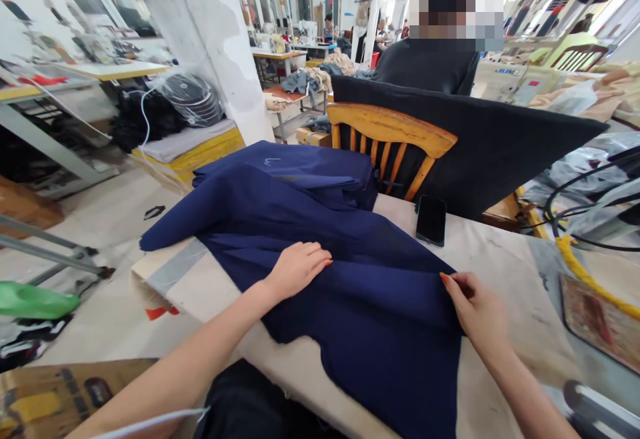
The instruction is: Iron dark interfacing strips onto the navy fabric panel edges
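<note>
A large piece of navy blue fabric (350, 279) lies spread over a padded work table (500, 252), with more of it folded in a pile at the far end (300, 172). My left hand (297, 269) rests flat on the cloth near its middle, fingers together and pressing down. My right hand (475, 309) pinches the right edge of the same cloth between thumb and fingers.
A black phone (431, 220) lies on the table beyond the cloth. A wooden chair (390, 135) draped with black fabric stands behind, a person seated past it. An iron's sole (600, 322) and a yellow-wrapped cable (585, 272) are at right. A pillar (220, 39) rises at left.
</note>
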A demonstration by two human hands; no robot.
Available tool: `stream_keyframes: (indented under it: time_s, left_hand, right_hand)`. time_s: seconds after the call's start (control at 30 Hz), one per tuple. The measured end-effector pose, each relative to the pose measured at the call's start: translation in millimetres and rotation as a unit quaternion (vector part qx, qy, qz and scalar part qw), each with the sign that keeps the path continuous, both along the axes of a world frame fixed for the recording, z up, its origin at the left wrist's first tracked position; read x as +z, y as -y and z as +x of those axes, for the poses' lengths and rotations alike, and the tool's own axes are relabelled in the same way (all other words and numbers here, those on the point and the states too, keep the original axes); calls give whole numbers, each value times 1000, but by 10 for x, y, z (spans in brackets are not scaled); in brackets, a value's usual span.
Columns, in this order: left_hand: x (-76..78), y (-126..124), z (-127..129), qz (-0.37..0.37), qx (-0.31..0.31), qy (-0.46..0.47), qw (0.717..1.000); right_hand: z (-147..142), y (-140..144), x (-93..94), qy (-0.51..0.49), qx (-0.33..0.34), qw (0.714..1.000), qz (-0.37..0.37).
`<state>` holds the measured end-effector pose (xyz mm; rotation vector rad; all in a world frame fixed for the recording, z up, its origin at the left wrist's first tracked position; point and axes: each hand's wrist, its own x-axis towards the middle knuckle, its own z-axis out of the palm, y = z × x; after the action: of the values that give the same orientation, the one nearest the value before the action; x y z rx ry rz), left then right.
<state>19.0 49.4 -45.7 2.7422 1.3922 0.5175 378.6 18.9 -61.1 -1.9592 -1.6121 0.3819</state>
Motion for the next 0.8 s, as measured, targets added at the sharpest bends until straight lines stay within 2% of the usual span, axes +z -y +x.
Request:
stream_keyframes:
  time_s: [0.13, 0.2, 0.27, 0.33, 0.4, 0.5, 0.57, 0.67, 0.8]
  left_hand:
    - [-120, -330, 58, 1, -2, -35, 999]
    - [-157, -378, 62, 1, 2, -36, 999]
    - [-151, -335, 66, 9, 15, -33, 999]
    - [-115, -194, 85, 18, 30, -12, 999]
    - [-76, 39, 129, 14, 32, 31, 999]
    - [-57, 493, 251, -31, -2, 98, 995]
    - [-77, 787, 363, -70, -38, 120, 990]
    - [-122, 1107, 535, -118, -93, 133, 980]
    - [-131, 1291, 677, -150, -135, 134, 970]
  right_hand:
    - [-27, -293, -94, 57, -10, 998, -25]
    - [-24, -288, -71, 70, -11, 997, -17]
    - [-10, -147, 3, 67, -7, 998, 1]
    - [0, 140, 104, 48, 30, 998, 9]
    - [-4, 538, 192, 17, 110, 994, -6]
    - [-26, 1161, 213, -9, 278, 960, -23]
    - [-25, 1469, 145, 17, 349, 937, -6]
    - [7, 1692, 17, 67, 358, 931, 25]
    - [49, 1714, -15, 44, 369, 929, 3]
